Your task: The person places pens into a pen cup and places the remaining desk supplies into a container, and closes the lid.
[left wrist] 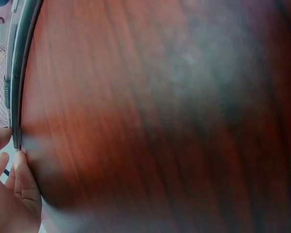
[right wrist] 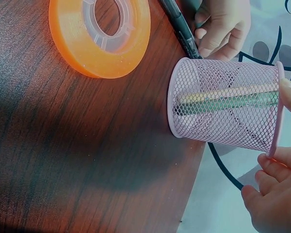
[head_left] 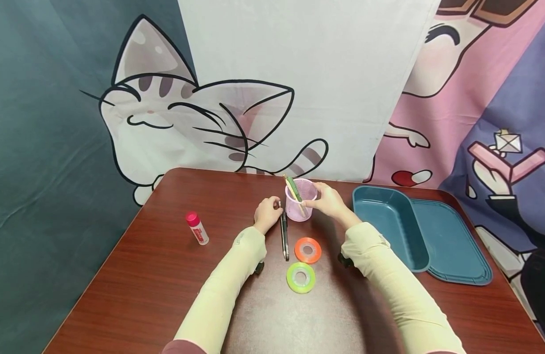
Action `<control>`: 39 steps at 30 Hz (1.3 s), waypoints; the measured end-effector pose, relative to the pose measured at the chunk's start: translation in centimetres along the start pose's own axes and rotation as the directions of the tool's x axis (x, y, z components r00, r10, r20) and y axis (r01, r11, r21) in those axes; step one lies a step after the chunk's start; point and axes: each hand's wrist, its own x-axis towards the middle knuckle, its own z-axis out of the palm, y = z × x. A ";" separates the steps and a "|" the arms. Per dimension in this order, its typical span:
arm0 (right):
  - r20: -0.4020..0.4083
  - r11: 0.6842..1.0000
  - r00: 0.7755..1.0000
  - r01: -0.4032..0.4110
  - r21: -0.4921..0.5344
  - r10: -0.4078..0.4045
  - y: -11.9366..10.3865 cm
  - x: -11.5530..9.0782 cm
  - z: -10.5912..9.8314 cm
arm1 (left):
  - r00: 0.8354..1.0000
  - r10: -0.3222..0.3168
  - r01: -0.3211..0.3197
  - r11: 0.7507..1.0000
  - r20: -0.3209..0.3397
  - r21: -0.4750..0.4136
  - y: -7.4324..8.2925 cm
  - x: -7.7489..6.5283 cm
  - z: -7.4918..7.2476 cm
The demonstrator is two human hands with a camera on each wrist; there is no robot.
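Observation:
My right hand (head_left: 329, 200) grips the rim of a pink mesh pen holder (right wrist: 223, 124), thumb on one side and fingers on the other. The holder stands upright near the table's back edge. Inside it lean a green pen (head_left: 293, 189) and a thin yellowish stick-like piece beside it. To the left, my left hand (head_left: 267, 215) pinches the far end of a black pen (head_left: 284, 238) lying beside the holder; a second pen seems to lie against it, but I cannot tell for sure. In the left wrist view, thumb and fingertip meet at the pen's end (left wrist: 17, 111).
An orange tape roll (head_left: 308, 250) and a green tape roll (head_left: 301, 278) lie flat in front of the pens. A glue stick (head_left: 197, 228) with a pink cap stands at left. On the right, a blue tray (head_left: 387, 196) overlaps its flat lid (head_left: 454, 236).

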 end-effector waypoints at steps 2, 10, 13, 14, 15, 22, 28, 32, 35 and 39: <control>0.002 1.000 1.000 -0.001 -0.002 0.001 0.0 0.0 0.0 | 1.000 -0.003 0.003 1.000 0.001 0.002 0.0 0.0 0.0; -0.008 1.000 1.000 0.011 0.010 -0.011 0.1 0.0 0.0 | 1.000 0.006 -0.006 1.000 0.011 0.023 0.0 0.0 -0.2; -0.006 1.000 1.000 0.011 0.010 -0.011 0.1 0.0 0.0 | 1.000 0.016 -0.017 0.999 0.020 0.041 0.0 0.0 -0.4; -0.005 1.000 1.000 0.009 0.008 -0.009 0.1 0.0 0.0 | 0.999 0.022 -0.024 0.998 0.026 0.050 0.0 0.0 -0.4; -0.005 1.000 1.000 0.008 0.007 -0.008 0.1 0.0 0.0 | 0.999 0.028 -0.030 0.998 0.031 0.061 -0.1 0.1 -0.5; -0.002 1.000 1.000 0.009 -0.004 -0.009 0.1 0.0 0.0 | 0.997 0.046 -0.051 0.995 0.063 0.083 -0.4 0.2 -1.1; 0.008 1.000 1.000 -0.004 0.018 0.004 -0.1 0.0 -0.1 | 0.995 0.028 -0.034 0.998 0.099 0.055 -0.7 0.3 -1.5; 0.012 1.000 1.000 -0.005 0.022 0.005 -0.1 0.0 -0.1 | 0.994 0.021 -0.026 0.998 0.108 0.051 -0.7 0.2 -1.7; 0.010 1.000 1.000 -0.002 0.020 0.002 -0.1 -0.1 -0.1 | 0.994 0.012 -0.018 0.998 0.108 0.061 -0.6 0.1 -1.9; 0.006 1.000 1.000 0.000 0.027 0.000 -0.1 -0.1 -0.1 | 0.995 -0.002 -0.006 0.997 0.102 0.076 -0.5 0.0 -1.9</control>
